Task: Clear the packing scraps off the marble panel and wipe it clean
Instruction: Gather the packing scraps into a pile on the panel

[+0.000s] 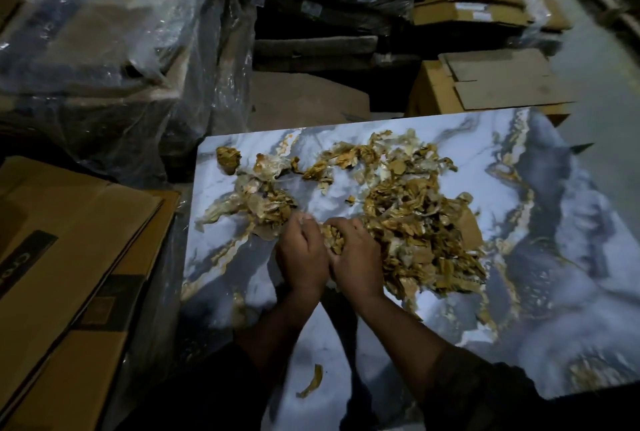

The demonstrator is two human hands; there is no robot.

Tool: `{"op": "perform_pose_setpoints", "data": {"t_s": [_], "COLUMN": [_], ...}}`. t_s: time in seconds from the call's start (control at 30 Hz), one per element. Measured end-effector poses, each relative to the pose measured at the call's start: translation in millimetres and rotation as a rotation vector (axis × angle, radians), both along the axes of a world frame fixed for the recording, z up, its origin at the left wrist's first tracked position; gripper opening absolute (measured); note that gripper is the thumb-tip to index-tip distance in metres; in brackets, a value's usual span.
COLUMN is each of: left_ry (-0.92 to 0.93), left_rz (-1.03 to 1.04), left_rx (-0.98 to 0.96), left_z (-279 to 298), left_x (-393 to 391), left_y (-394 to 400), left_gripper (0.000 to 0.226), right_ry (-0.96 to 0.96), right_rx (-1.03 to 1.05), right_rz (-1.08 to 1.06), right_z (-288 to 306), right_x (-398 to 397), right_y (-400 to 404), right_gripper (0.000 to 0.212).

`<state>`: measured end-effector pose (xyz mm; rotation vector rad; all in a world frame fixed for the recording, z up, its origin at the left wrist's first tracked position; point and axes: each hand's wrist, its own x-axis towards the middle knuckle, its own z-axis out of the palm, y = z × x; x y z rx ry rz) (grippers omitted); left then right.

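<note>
Hands together mid-panel: left hand (302,257) and right hand (353,257) cupped side by side, fingers curled around a clump of packing scraps (408,202), rest of the brown litter spread across the marble panel (554,257), cardboard boxes (69,257) alongside.

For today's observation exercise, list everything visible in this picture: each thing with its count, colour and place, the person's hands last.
marble panel: one, white-grey with gold veins, centre and right.
packing scraps: one scattered heap, tan and clear, across the panel's far half.
stray scrap: one, tan, near edge of the panel.
flat cardboard boxes: a stack, brown, left.
plastic-wrapped bundle: one, clear over brown, far left.
dark wrapped packs: a stack, far centre.
cardboard boxes: several, brown, far right.
left hand: cupped against the scraps.
right hand: cupped, scraps between both hands.
</note>
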<state>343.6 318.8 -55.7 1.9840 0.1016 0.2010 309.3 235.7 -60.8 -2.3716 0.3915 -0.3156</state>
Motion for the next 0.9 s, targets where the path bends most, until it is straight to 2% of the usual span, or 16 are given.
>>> {"op": "perform_pose_setpoints", "data": {"t_s": [0.23,0.43,0.63,0.77,0.9], "left_ry": [-0.04,0.06,0.19,0.255,0.121], "left_rz": [-0.098,-0.165,-0.155,-0.12,-0.121], "left_rx": [-0.251,-0.39,-0.44,-0.32,-0.125], "left_z": [62,97,99,65,31], "left_x": [1,-14,-2,15,17], "left_y": [-52,-111,-171,-193,-190], "left_gripper": [0.027,0.028,0.03,0.027,0.022], "right_ry": [-0.19,-0.22,-0.2,-0.082,-0.024], "right_rx": [0.008,-0.086,-0.127,-0.137,-0.131], "right_rz": [-0.122,-0.181,-0.169,-0.132,-0.068], "right_z": [64,103,101,64,23], "right_x": [-9,-27,-15,2,5], "right_y": [-43,-102,-164,-192,-195], "right_gripper": [0.039,0.04,0.036,0.039,0.048]}}
